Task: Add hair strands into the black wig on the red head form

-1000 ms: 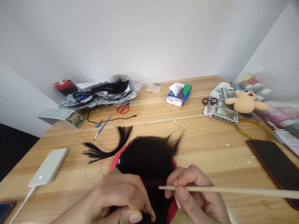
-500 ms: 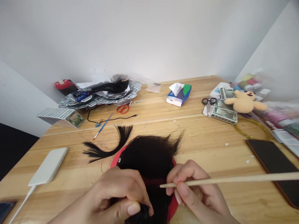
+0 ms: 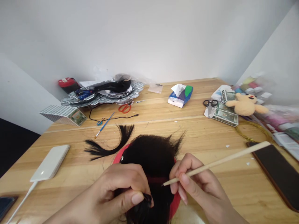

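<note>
Left hand (image 3: 123, 189) pinched closed, thumb against fingers, on a glossy black lock (image 3: 146, 200). From my remote station, I saw the right hand (image 3: 195, 180) grip a smooth, tapered stick (image 3: 217, 164), its fine tip over straight black hair (image 3: 149, 152), which lay between the hands on a rounded red base (image 3: 175, 205). Beyond, the wooden table (image 3: 158, 116) bore a soft blue tissue pack (image 3: 176, 101) holding white tissue (image 3: 179, 89), and a knitted toy (image 3: 244, 105).

Single head-worn view, looking forward and steeply down from close above the wooden table (image 3: 196, 140). Near edge of frame: both hands, close. Far edge: pale wall (image 3: 149, 40) behind the tabletop. No second view shares it.
</note>
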`<state>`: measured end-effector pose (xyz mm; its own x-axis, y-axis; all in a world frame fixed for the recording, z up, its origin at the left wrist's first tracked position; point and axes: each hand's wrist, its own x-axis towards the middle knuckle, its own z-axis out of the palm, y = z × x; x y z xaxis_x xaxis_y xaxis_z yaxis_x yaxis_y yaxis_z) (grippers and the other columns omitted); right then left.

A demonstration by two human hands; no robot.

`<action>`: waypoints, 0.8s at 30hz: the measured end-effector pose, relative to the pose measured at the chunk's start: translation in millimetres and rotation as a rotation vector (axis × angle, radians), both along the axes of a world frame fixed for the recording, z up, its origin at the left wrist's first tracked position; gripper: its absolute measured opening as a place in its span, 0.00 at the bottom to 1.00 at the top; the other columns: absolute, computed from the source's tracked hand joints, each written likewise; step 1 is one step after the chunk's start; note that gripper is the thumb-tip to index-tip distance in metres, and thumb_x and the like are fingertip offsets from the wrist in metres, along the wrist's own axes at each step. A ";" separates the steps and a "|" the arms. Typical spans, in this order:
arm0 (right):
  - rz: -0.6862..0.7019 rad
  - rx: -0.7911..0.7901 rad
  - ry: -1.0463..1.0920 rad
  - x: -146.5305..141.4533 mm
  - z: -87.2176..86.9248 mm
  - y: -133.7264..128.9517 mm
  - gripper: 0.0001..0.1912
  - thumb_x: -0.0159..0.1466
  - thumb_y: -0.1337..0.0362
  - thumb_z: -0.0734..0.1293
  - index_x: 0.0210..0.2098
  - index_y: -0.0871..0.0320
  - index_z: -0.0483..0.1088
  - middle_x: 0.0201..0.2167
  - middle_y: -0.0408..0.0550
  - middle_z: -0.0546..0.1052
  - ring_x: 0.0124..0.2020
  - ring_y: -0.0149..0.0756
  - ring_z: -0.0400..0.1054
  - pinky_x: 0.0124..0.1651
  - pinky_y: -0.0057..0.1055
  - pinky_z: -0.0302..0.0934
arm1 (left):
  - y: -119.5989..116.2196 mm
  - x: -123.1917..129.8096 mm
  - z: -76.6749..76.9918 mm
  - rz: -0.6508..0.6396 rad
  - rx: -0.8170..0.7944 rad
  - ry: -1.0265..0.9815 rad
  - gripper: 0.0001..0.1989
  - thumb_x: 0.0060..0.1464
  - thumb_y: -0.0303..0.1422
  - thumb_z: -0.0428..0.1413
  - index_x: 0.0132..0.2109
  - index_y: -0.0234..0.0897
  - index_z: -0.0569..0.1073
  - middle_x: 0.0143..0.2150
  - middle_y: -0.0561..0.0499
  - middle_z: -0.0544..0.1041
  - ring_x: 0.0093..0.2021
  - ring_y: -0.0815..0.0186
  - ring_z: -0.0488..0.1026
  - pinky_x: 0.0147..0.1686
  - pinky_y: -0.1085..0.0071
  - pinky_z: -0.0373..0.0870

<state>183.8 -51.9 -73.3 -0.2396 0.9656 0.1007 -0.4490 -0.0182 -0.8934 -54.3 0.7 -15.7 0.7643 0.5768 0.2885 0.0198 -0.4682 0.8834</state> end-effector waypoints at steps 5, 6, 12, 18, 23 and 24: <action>-0.126 -0.147 -0.060 -6.4 12.5 -4.6 0.20 0.70 0.47 0.73 0.32 0.56 0.71 0.26 0.41 0.77 0.22 0.25 0.63 0.27 0.24 0.53 | 0.4 1.5 -0.4 0.005 0.009 0.013 0.19 0.77 0.41 0.47 0.38 0.38 0.72 0.33 0.46 0.82 0.32 0.68 0.77 0.35 0.78 0.73; -0.147 -0.161 -0.071 -7.7 14.7 -5.4 0.21 0.69 0.46 0.73 0.31 0.57 0.71 0.26 0.41 0.77 0.22 0.25 0.63 0.27 0.24 0.53 | 0.5 1.7 -0.8 0.003 0.012 0.018 0.19 0.77 0.41 0.47 0.37 0.38 0.72 0.33 0.46 0.82 0.32 0.68 0.77 0.35 0.77 0.73; -0.231 -0.217 -0.150 -14.4 23.8 -6.5 0.25 0.65 0.42 0.75 0.29 0.57 0.71 0.23 0.41 0.77 0.21 0.25 0.63 0.26 0.24 0.54 | -0.2 1.7 -1.3 -0.009 0.036 0.032 0.19 0.77 0.40 0.46 0.37 0.38 0.71 0.32 0.46 0.81 0.32 0.68 0.76 0.35 0.77 0.72; -0.256 -0.264 -0.185 -17.7 28.4 -7.7 0.25 0.64 0.41 0.75 0.28 0.56 0.71 0.22 0.40 0.75 0.21 0.25 0.64 0.26 0.23 0.56 | -0.5 1.8 0.4 -0.010 0.057 0.052 0.20 0.77 0.41 0.45 0.36 0.38 0.70 0.31 0.47 0.81 0.31 0.69 0.75 0.34 0.78 0.70; -0.274 -0.286 -0.186 -19.6 30.9 -8.1 0.26 0.62 0.40 0.76 0.28 0.56 0.70 0.21 0.38 0.74 0.20 0.24 0.63 0.25 0.23 0.55 | -1.7 -0.3 -0.3 -0.010 0.056 0.063 0.20 0.77 0.40 0.45 0.36 0.38 0.71 0.32 0.47 0.81 0.32 0.69 0.76 0.34 0.78 0.70; -0.277 -0.294 -0.181 -20.1 31.4 -8.1 0.27 0.62 0.40 0.76 0.28 0.56 0.69 0.21 0.38 0.74 0.20 0.24 0.63 0.25 0.23 0.54 | -2.0 -0.5 -0.6 -0.011 0.054 0.067 0.20 0.77 0.40 0.45 0.37 0.38 0.71 0.33 0.47 0.81 0.32 0.69 0.76 0.34 0.78 0.70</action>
